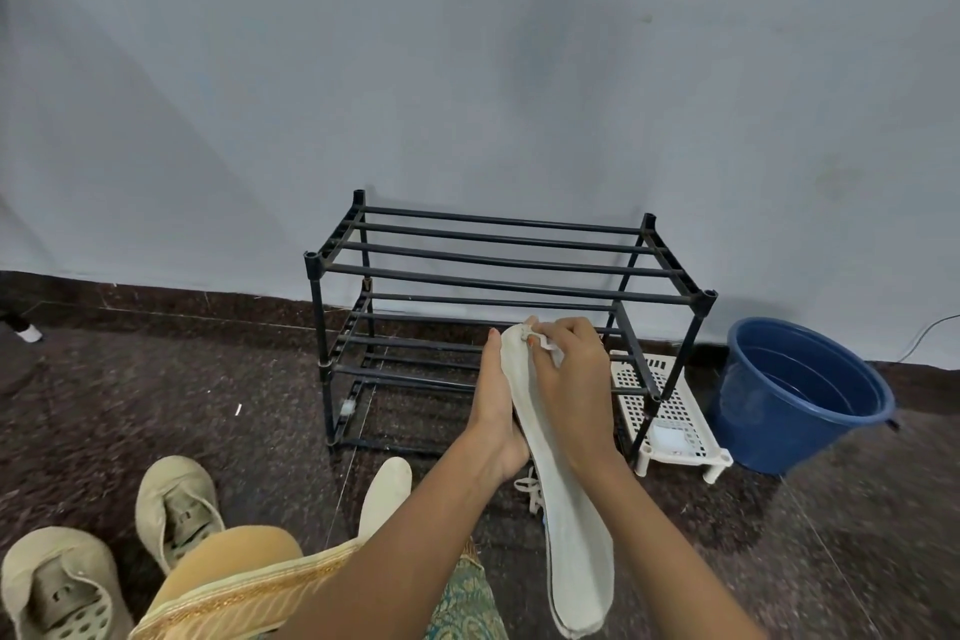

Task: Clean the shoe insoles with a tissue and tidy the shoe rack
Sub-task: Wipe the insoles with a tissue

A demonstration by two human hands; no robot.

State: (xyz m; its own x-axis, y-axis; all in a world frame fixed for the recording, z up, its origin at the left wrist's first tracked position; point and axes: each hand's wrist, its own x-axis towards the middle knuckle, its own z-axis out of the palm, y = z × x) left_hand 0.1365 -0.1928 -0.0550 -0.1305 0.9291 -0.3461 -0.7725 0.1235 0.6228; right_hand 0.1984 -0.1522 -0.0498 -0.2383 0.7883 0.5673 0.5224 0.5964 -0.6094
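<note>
Holding the insole point(569, 509) up in front of us, we support it with our left hand point(496, 411) along its left edge. The fingers point(491, 359) lie straight and together along its length, their tips reaching almost to the toe end. The thumb is hidden behind the insole, so we cannot tell how it lies. Our right hand point(569, 379) comes over from the other side, its fingers curled and clamped on a crumpled white tissue point(549, 344). The tissue presses on the insole's toe end, just beside the left fingertips. The heel end of the insole hangs down toward us, well below both wrists.

Beyond the fingertips stands the black shoe rack point(498, 270), set against the wall. To the right of our right knuckles, a white perforated tray point(675, 411) sits on the floor by the rack's front leg. Farther right is a blue bucket point(795, 395). Just under the left wrist a white lace point(530, 489) lies on the floor, and left of that forearm a second insole point(387, 489) lies flat. Well to the left of the fingers rest a beige shoe point(176, 509) and a second beige shoe point(57, 587).
</note>
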